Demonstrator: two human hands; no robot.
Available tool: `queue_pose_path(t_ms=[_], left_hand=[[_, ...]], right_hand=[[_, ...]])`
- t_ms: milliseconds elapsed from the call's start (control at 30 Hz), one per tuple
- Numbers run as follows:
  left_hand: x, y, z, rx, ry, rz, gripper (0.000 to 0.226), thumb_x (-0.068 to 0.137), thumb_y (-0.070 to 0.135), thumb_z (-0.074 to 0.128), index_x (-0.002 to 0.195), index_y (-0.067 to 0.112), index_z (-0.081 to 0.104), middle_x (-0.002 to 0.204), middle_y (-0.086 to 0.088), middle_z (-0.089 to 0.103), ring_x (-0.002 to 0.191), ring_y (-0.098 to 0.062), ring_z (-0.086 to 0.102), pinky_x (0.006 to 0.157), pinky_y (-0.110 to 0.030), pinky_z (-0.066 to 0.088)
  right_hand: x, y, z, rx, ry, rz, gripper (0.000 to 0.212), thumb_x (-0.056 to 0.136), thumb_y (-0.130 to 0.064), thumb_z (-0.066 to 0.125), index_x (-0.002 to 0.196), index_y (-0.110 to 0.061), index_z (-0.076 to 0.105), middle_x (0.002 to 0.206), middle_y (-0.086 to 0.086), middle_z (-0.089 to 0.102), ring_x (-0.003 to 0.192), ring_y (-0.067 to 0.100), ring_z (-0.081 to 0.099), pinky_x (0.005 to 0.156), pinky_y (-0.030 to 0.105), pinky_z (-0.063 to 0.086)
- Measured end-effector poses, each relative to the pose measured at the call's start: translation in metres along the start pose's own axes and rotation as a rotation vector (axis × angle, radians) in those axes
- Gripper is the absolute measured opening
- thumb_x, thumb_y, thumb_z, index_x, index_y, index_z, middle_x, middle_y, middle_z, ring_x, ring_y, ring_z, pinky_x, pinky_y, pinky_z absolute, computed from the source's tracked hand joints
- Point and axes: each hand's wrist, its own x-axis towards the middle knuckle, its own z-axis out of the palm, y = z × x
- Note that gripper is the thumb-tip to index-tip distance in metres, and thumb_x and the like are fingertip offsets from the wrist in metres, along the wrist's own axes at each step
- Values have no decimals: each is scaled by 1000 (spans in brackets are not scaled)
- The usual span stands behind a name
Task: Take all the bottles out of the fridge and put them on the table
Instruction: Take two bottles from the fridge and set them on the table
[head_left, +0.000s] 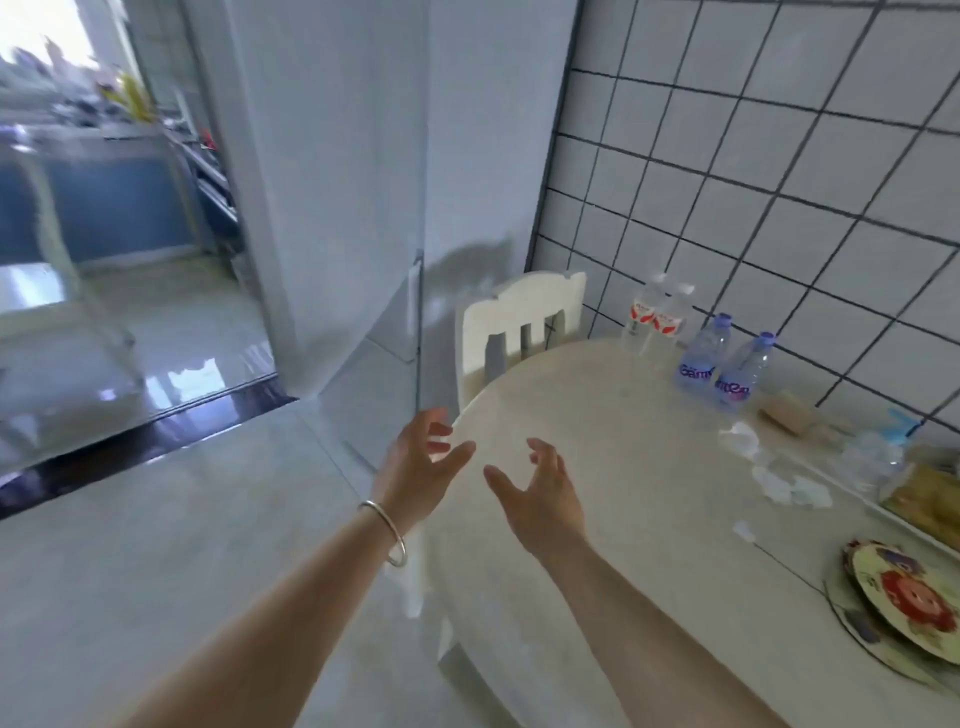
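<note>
— How are the hands seen?
— The left hand (423, 457) and right hand (540, 493) are held over the near edge of the table (597, 467), fingers loosely spread, nothing grasped.
— And the bottles?
— Two red-labelled bottles (655, 314) and two purple-capped bottles (724, 366) are stood at the far right by the tiled wall (779, 156). The fridge (363, 182) is seen shut, far left.

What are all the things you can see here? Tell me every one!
Fridge: one, white, closed, left of the chair.
Chair: one, cream, behind the table.
Table: one, cream, oval.
Red-label bottles: two, clear, by the tiled wall.
Purple-cap bottles: two, clear, right of those.
Plate: one, flowery, right edge.
Bracelet: one, silver, left wrist.
Left hand: empty, fingers spread.
Right hand: empty, fingers spread.
</note>
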Motion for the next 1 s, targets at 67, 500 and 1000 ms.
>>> queue_pose_path(t_ms=[67,500,1000], left_hand=[[-17,-17,-40,0,57,-40,49,83,34,67,127,18,51,116,-2,61,95,-14,60,85,-30,51],[-29,-132,-347,74,276,-78,53,82,34,68,128,18,49,118,-1,61,98,-14,61,78,-22,48],[149,-222,-515,-38,272,-95,48,84,29,67,127,18,47,117,-3,60,94,-14,59,74,-18,50]], right_hand=[[-16,-29,26,-17,-67,-53,68,85,-50,56,140,-21,29,144,-1,38,132,19,40,104,34,35],[-79,-261,249,12,-262,-282,66,85,-50,55,138,-18,32,143,4,41,127,21,44,101,39,41],[57,-441,398,135,-169,-279,62,87,-43,57,137,-14,36,138,7,47,122,24,49,97,37,42]])
